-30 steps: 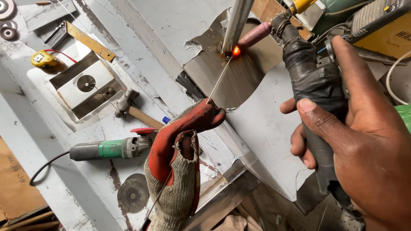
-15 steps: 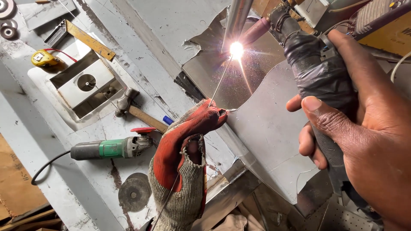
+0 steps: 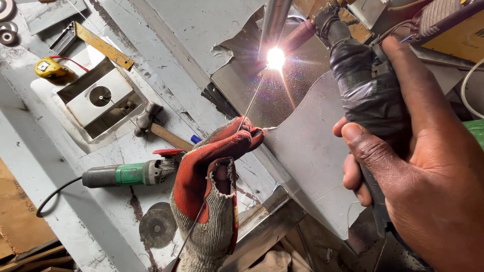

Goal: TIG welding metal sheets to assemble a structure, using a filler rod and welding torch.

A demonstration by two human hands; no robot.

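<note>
My left hand (image 3: 217, 171), in a torn red and grey glove, pinches a thin filler rod (image 3: 252, 100) that slants up to a bright white arc (image 3: 276, 58). My bare right hand (image 3: 428, 166) grips a black taped welding torch (image 3: 363, 85) whose pinkish nozzle (image 3: 298, 35) points at the arc. The arc burns at the foot of a shiny metal tube (image 3: 275, 20) standing on a dark, ragged-edged steel sheet (image 3: 282, 100). A lighter curved metal sheet (image 3: 312, 161) lies between my hands.
On the worn grey bench lie a green angle grinder (image 3: 131, 174), a loose grinding disc (image 3: 157, 227), a hammer (image 3: 151, 123), a square metal box (image 3: 96, 95), a yellow tape measure (image 3: 46, 67) and a yellow square (image 3: 101, 45). A yellow welding machine (image 3: 454, 30) stands top right.
The red glowing spot at the tube's foot flared into a bright white arc with sparks. Both hands have stayed almost in place, the rod tip still fed toward the tube.
</note>
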